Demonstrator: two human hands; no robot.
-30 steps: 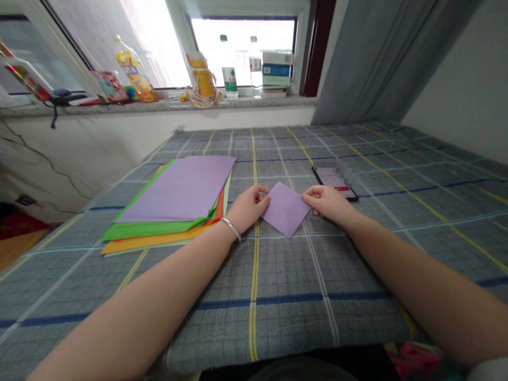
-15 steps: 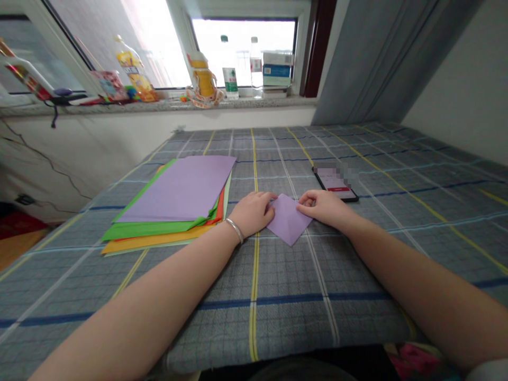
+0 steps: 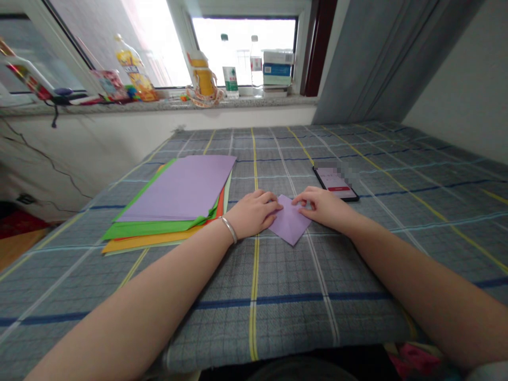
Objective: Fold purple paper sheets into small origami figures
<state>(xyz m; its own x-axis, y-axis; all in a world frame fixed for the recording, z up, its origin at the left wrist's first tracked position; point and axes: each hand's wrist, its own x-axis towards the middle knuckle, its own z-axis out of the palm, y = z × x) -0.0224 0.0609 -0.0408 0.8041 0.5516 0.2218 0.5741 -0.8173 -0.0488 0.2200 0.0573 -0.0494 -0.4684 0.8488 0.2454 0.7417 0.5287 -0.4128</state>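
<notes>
Left corner of the folded purple paper (image 3: 292,228) lay hidden under the left hand (image 3: 254,214); the right hand (image 3: 323,205) covered part of its right edge. Smartphone (image 3: 339,189) screen partly pixelated, its text too small to read. Purple sheets (image 3: 178,190) hid most of the green sheet (image 3: 145,229) beneath. Bottom edge cut off a pink item (image 3: 418,359) (cloth, perhaps; too blurred to tell). Grey curtain (image 3: 381,53) ran out of view above.
</notes>
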